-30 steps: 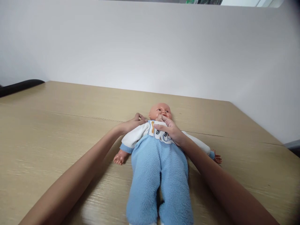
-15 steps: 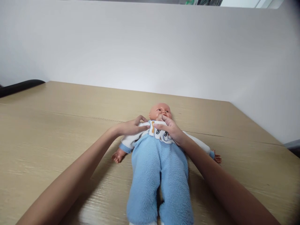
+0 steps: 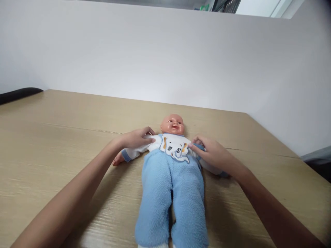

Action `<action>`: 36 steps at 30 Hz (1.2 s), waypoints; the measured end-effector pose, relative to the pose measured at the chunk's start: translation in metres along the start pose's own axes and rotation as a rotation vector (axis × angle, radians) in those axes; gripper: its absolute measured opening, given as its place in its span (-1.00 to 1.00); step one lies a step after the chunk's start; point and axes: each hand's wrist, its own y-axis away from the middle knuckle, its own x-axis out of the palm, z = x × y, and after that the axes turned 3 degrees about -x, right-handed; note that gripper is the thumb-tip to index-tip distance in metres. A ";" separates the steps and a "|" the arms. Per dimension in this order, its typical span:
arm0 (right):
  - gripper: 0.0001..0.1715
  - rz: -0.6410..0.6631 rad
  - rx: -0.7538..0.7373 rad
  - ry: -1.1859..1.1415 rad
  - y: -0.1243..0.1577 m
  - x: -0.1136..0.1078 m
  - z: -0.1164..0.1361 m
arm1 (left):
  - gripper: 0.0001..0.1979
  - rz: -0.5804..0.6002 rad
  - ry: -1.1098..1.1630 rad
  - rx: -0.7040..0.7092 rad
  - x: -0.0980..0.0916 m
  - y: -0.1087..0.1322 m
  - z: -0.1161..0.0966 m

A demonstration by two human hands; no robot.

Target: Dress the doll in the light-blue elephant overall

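Observation:
A baby doll (image 3: 172,124) lies on its back on a light wooden table (image 3: 51,137), head away from me. It wears a fleece romper (image 3: 169,193) with blue legs and a white top bearing an elephant patch. My left hand (image 3: 134,138) is closed on the white sleeve at the doll's shoulder on the left. My right hand (image 3: 213,153) rests with curled fingers on the fabric at the other shoulder, covering that sleeve. The doll's bare hand pokes out at the left below my left wrist.
A plain white partition (image 3: 165,58) stands along the table's far edge. A dark curved chair back (image 3: 18,93) shows at the far left. The table's right edge runs diagonally past my right forearm.
My right hand left the doll's collar and chin and moved right to the shoulder, uncovering the elephant patch. My left hand slid slightly left along the sleeve.

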 end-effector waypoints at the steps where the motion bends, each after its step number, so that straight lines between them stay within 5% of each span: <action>1: -0.62 -0.131 -0.027 0.049 0.013 0.006 -0.010 | -0.54 -0.040 -0.021 -0.003 -0.001 0.003 -0.002; 3: -0.59 -0.294 -0.097 0.104 0.042 0.018 -0.030 | -0.61 -0.176 -0.052 0.017 0.000 0.010 -0.010; 6: -0.36 -0.277 -0.074 0.055 0.088 0.028 -0.058 | -0.69 -0.396 -0.086 0.191 0.013 0.021 -0.036; 11: -0.34 -0.246 0.007 -0.015 0.121 0.027 -0.086 | -0.73 -0.372 -0.200 0.516 0.057 0.011 -0.093; 15: -0.26 -0.356 0.106 -0.177 0.118 0.024 -0.087 | -0.74 -0.324 -0.378 0.510 0.087 -0.019 -0.109; 21: -0.07 -0.626 0.126 -0.531 0.102 0.011 -0.069 | -0.76 -0.362 -0.178 0.654 0.097 -0.028 -0.094; 24: 0.02 -0.611 0.191 -0.789 0.080 0.010 -0.050 | -0.74 -0.374 -0.058 0.775 0.095 -0.019 -0.089; 27: -0.21 -0.610 0.126 -0.880 0.053 0.017 -0.028 | -0.72 -0.392 0.011 0.868 0.097 -0.012 -0.088; 31: -0.49 -0.439 -0.114 -0.668 0.027 0.028 -0.010 | -0.66 -0.468 -0.018 0.920 0.102 -0.008 -0.084; 36: -0.64 -0.296 -0.351 -0.399 0.032 0.033 -0.002 | -0.62 -0.485 -0.096 0.904 0.102 -0.004 -0.083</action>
